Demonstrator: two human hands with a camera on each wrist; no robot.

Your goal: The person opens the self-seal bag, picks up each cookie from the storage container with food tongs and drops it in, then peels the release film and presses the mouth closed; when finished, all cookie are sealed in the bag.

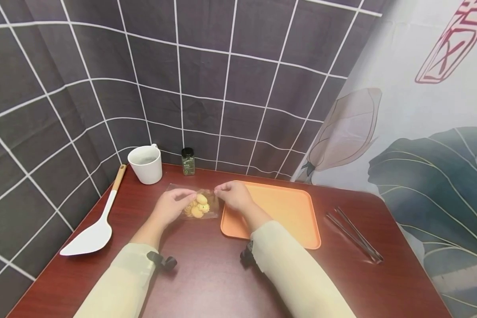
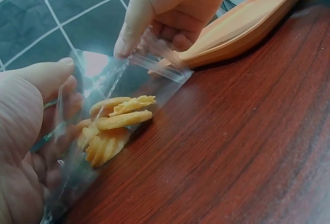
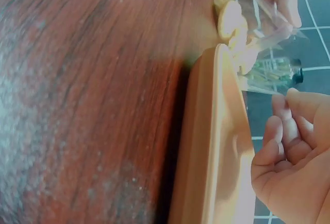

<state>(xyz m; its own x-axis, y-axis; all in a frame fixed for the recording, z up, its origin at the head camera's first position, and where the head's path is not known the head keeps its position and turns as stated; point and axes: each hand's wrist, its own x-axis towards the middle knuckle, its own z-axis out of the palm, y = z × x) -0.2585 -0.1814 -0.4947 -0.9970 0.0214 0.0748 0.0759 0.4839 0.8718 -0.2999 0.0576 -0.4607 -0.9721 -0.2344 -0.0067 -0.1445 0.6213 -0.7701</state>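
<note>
Pale sleeves [image 1: 115,278] lie nearest the camera, entering at 7 and 5 o'clock; reading left to right, the white turner [image 1: 91,236] lies at 9 o'clock of the clear bag; the left hand [image 1: 172,206], at the bag's 9 o'clock, pinches that end of the film, thumb opposed to fingers. Clear bag [image 1: 213,207] is located between the hands, just beside the tray; its long axis runs roughly 9 to 3 o'clock, and the end with what looks like a seal strip [image 2: 161,69] points toward 3 o'clock; contact of its lower edge with the table [image 1: 206,282] cannot be confirmed. Expect a light, limp, slippery film; the snack pieces [image 1: 197,212] inside are probably stiff and brittle; grip by the film edges and side corners, keeping pressure off the contents. Right hand [image 1: 234,195], at the bag's 2 o'clock, pinches the film edge near that strip; hands stand apart, joined only by the bag; the orange tray [image 1: 290,212] lies at 3 o'clock.
</note>
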